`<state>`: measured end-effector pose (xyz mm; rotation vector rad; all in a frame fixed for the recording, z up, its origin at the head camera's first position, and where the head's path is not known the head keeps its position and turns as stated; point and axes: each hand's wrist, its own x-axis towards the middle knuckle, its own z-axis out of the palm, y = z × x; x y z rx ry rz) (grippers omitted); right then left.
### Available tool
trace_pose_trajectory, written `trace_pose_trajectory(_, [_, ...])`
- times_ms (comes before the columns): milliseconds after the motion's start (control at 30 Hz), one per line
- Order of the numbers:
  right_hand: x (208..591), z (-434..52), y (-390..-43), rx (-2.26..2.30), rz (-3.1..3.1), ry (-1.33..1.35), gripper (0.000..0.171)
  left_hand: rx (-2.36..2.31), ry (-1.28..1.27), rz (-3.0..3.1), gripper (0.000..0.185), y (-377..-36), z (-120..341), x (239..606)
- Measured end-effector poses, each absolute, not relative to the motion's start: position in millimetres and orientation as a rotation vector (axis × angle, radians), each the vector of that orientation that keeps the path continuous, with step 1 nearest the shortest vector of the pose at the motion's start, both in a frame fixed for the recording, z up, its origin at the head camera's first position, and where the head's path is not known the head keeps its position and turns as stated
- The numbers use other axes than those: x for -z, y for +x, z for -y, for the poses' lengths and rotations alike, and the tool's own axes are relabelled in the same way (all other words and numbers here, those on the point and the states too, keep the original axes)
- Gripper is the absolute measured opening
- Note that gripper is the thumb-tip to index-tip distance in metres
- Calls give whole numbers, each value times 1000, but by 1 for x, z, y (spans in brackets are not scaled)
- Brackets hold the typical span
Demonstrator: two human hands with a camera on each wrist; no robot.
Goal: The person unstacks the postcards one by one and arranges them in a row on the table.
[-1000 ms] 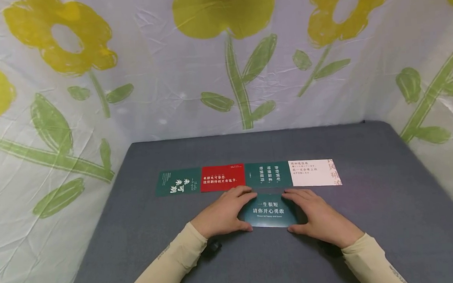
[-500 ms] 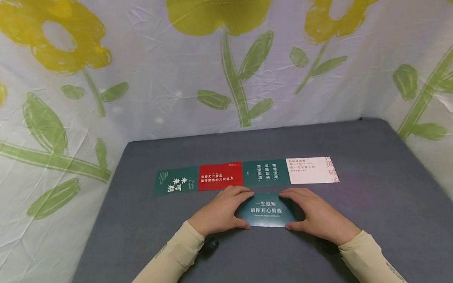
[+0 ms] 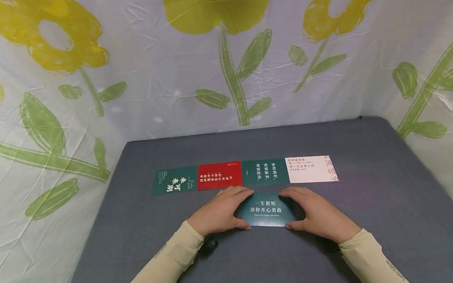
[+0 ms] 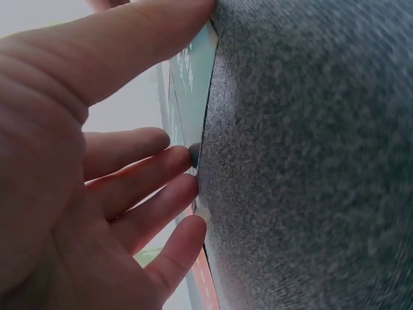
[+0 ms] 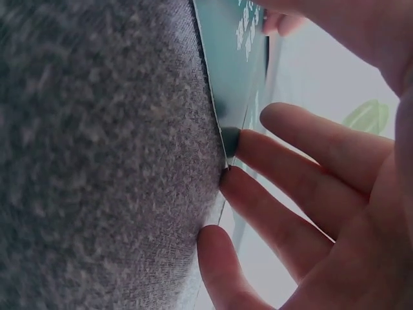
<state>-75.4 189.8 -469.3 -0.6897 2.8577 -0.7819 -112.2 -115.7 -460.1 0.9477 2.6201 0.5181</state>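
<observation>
A teal postcard (image 3: 268, 216) with white lettering lies on the grey table, below a row of other cards in the head view. My left hand (image 3: 224, 212) spans its left end, thumb at the near corner and fingers at the far one. Opposite it, my right hand (image 3: 316, 216) holds the right end the same way. In the left wrist view the teal postcard (image 4: 197, 84) passes beneath the thumb (image 4: 129, 39), with fingertips by its edge. The right wrist view shows the postcard (image 5: 226, 58) flat on the cloth, one corner beside my fingertips.
Beyond the hands, several cards lie edge to edge: a dark green card (image 3: 174, 180), a red card (image 3: 219, 169), another green card (image 3: 251, 174) and a white card (image 3: 309, 175). The grey table (image 3: 385, 171) meets a flower-printed curtain (image 3: 162, 98) behind and at both sides.
The whole head view has shifted slightly. Both hands stay at the ends of the teal postcard, and the row of cards keeps its arrangement.
</observation>
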Motion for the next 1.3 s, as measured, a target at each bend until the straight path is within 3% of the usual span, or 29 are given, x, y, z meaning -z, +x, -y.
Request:
trace_pose_trajectory(1000, [470, -191, -77, 787, -2851, -738, 77, -528, 975, -2625, 85, -112, 115, 460])
trace_pose_trajectory(1300, [472, -192, -76, 776, -2853, -746, 82, -553, 944, -2627, 91, -111, 115, 460])
